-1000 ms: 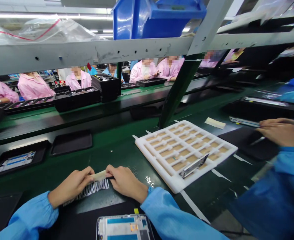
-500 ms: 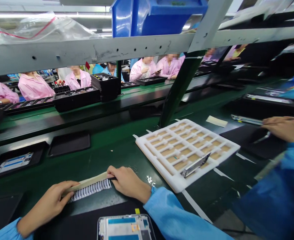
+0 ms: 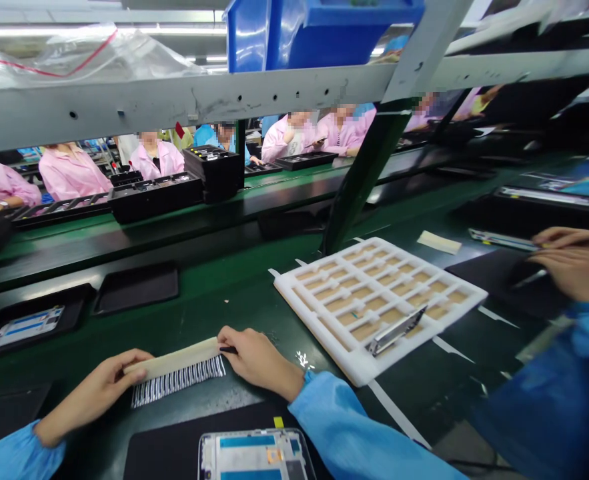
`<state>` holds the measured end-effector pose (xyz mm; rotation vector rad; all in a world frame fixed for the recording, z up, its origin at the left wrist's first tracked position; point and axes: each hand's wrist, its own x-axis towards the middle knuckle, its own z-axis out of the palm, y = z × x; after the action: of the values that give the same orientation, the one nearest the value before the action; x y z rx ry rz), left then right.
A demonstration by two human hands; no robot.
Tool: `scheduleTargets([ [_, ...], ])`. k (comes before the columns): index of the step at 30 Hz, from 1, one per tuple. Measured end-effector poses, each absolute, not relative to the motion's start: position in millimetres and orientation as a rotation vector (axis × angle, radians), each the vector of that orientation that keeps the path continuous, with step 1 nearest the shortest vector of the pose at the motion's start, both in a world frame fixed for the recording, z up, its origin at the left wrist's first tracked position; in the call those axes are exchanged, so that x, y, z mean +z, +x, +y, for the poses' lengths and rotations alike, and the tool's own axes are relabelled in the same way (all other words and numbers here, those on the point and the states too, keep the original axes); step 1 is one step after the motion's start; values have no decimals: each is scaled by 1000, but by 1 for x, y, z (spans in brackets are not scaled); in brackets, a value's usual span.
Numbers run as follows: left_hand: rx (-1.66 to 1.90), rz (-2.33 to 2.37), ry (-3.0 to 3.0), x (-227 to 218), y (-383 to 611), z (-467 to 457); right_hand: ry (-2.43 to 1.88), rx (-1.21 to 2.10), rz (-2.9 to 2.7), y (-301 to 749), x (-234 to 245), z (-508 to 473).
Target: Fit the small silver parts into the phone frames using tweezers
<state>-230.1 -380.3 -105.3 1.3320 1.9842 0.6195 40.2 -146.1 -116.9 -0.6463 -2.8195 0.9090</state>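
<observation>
Pinching a flat, cream, papery strip with black-and-white fringe (image 3: 177,358) at the glossy green table (image 3: 239,303), left hand (image 3: 97,393) and right hand (image 3: 257,360) at opposite ends; probably light, bendy, so I'd grip bare edges.

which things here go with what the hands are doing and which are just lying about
With the handwork:
cream strip with striped fringe, held by the left hand
thin dark item in the right hand, at the strip's other end
probably the silver frame nearby

Apparently lying about:
white compartment tray
blue bin overhead
cream sheet beyond the tray
</observation>
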Motion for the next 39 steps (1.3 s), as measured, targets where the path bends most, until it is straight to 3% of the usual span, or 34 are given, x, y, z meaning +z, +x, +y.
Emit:
scheduleTargets([
  [9,734,2096,1290,-124,-239,-393,-601,1060,-2692,40,-120,-143],
  [21,784,2252,1736,-147,-245,-403,-595,969,-2677,23,-130,-151],
  [39,234,2337,2232,-131,-239,-392,-511,517,-3006,13,-122,-158],
])
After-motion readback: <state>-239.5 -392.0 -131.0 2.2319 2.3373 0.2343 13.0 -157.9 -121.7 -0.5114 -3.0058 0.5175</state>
